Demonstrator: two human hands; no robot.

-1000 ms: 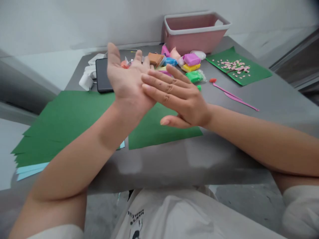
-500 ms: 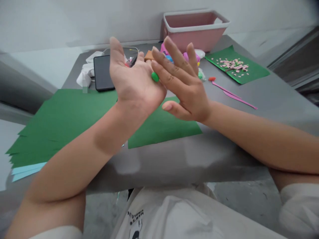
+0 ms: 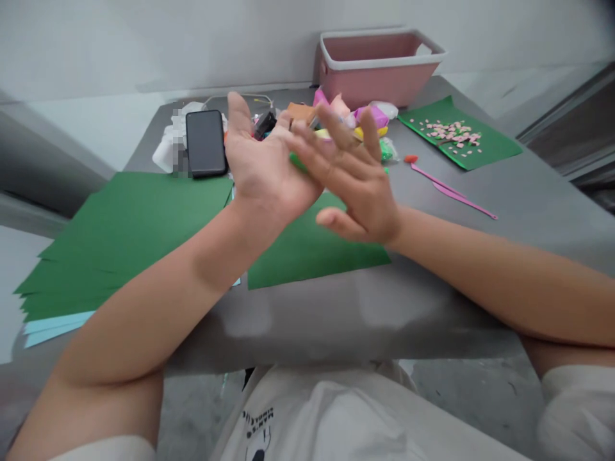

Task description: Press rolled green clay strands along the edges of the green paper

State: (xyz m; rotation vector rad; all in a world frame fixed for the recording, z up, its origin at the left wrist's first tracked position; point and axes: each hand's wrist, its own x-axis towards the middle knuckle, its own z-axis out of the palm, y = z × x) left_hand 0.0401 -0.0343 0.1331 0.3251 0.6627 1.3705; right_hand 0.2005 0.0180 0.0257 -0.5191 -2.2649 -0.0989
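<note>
Clay: green lump (image 3: 298, 162) on the left hand's palm, partly under the right hand's fingers, above the green sheet (image 3: 312, 246).
Left hand (image 3: 266, 169): wide open, palm up, cradling the clay without gripping.
Right hand (image 3: 368, 195): open, fingers spread and blurred, grasping nothing; clay contact unclear.
Rolling: light, even pressure and a flat lower palm would best avoid lopsidedness.
Shirt (image 3: 312, 410): "MAN'S" upside down; other line unclear.
Phone (image 3: 206, 144): no brand readable.
</note>
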